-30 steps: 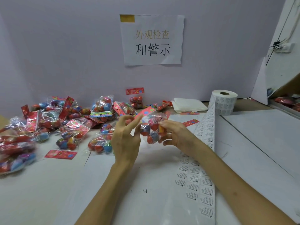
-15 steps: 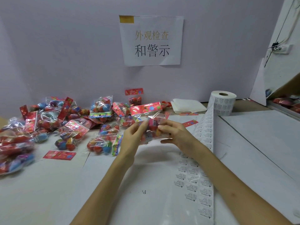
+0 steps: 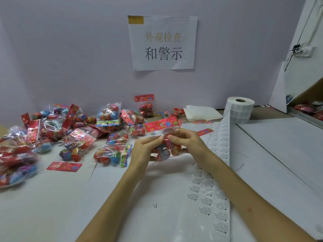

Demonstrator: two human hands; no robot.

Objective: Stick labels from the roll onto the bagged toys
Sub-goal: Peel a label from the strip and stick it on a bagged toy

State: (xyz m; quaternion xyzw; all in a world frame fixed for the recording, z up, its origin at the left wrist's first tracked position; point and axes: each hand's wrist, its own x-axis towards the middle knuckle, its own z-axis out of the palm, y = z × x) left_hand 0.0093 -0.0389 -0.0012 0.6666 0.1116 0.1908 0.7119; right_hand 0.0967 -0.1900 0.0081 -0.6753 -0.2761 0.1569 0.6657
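- The bagged toy (image 3: 165, 151) is held off the desk (image 3: 279, 154) at the centre of the frame. Its red flowered header card (image 3: 161, 124) is uppermost, probably so the clear film faces the person for labelling.
- The left hand (image 3: 144, 151) curls round the bag's left side, with thumb and forefinger pinching the film just under the header. It appears to steady the pack.
- The right hand (image 3: 189, 142) pinches the same spot from the right, fingers bent and fingertips meeting the left's. A small pale speck there may be a label, but it is too small to tell.
- The label roll (image 3: 240, 110) stands upright at the upper right. Its strip (image 3: 219, 145) trails down past the right forearm to the lower edge, within easy reach for peeling.
- A heap of other bagged toys (image 3: 70, 135) lies at the left, well apart from the strip. Whether they are labelled cannot be told.
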